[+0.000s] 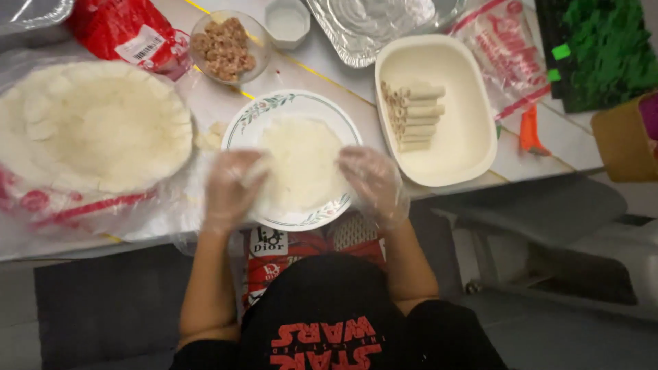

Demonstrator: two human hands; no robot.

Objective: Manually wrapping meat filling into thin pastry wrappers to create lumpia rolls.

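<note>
A thin round white wrapper lies flat on a round plate with a leaf pattern on its rim. My left hand, in a clear plastic glove, rests on the wrapper's left edge. My right hand, also gloved, touches the wrapper's right edge. Both hands are blurred by motion. Neither hand lifts anything off the plate.
A stack of round wrappers on plastic lies at the left. A glass bowl of brown filling, a small white cup, a foil tray and a white dish with several rolls stand behind and to the right.
</note>
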